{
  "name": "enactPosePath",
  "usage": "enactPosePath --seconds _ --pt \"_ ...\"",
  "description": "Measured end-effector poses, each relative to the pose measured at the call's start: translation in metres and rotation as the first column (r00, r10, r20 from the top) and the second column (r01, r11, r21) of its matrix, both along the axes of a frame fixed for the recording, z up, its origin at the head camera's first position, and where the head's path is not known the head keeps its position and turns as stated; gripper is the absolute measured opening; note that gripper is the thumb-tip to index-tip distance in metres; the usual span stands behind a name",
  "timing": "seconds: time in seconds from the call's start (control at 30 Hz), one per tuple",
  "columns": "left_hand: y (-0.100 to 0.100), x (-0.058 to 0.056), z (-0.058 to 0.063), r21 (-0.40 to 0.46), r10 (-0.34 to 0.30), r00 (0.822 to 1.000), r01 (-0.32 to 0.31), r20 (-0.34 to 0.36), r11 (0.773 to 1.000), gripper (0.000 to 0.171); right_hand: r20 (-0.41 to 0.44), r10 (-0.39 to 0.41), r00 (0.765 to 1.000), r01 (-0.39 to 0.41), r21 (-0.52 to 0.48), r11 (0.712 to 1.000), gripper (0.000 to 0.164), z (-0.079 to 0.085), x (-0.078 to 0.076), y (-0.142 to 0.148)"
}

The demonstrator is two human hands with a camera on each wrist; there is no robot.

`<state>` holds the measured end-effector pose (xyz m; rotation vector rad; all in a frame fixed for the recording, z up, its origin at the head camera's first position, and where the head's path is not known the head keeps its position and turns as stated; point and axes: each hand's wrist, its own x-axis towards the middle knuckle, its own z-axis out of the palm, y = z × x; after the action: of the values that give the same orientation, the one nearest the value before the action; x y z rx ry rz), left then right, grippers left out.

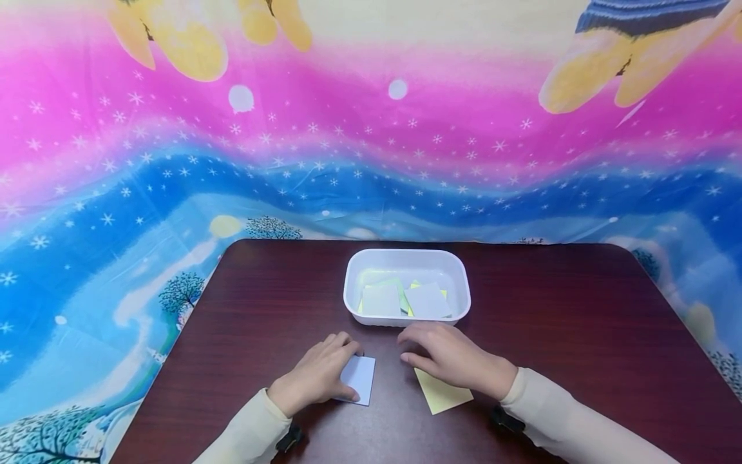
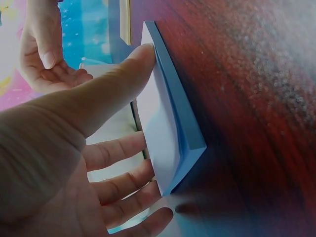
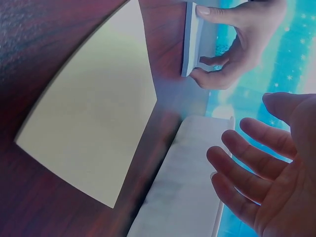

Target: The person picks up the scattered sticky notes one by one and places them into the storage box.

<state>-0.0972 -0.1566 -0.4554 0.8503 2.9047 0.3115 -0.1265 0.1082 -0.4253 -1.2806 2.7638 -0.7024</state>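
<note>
My left hand [image 1: 321, 374] grips a pale blue sticky note pad [image 1: 361, 380] by opposite edges, thumb at the near edge and fingers at the far one. Seen from the left wrist, the pad [image 2: 165, 113] is a thick stack whose blue side edge shows. My right hand [image 1: 458, 357] hovers over a pale yellow sticky note pad [image 1: 442, 393], its fingers loosely bent and holding nothing. From the right wrist, the yellow pad [image 3: 94, 108] lies on the table, apart from the fingers [image 3: 242, 163].
Behind the hands stands a white plastic tub [image 1: 407, 256] near the table's far edge. Inside lie several paper squares [image 1: 379, 300], whitish, green and yellow. The dark wooden table [image 1: 556, 309] meets a colourful printed cloth [image 1: 371, 142] at the back.
</note>
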Motion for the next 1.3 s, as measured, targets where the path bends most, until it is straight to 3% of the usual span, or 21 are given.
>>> enactPosePath --seconds 0.57,0.93,1.1,1.3 --pt "-0.0012 -0.0014 0.0002 -0.01 0.006 1.0 -0.006 -0.022 1.0 0.069 0.006 -0.002 1.0 0.002 -0.001 1.0 0.028 -0.0003 0.0001 -0.0007" --pt "-0.0031 -0.0042 0.0039 0.017 0.007 0.997 -0.006 -0.071 1.0 0.044 -0.009 0.003 1.0 -0.003 -0.024 1.0 0.027 -0.0016 0.0002 0.0003" --pt "-0.0045 -0.0072 0.0043 0.081 0.009 0.999 -0.006 -0.034 0.997 0.031 -0.001 0.005 1.0 -0.005 -0.014 1.0 0.029 -0.0013 0.0002 0.0004" --pt "-0.0063 -0.0074 0.0068 0.122 -0.005 1.0 0.005 -0.004 0.993 0.03 0.006 0.004 1.0 -0.004 -0.015 1.0 0.03 -0.0003 0.0002 0.0002"
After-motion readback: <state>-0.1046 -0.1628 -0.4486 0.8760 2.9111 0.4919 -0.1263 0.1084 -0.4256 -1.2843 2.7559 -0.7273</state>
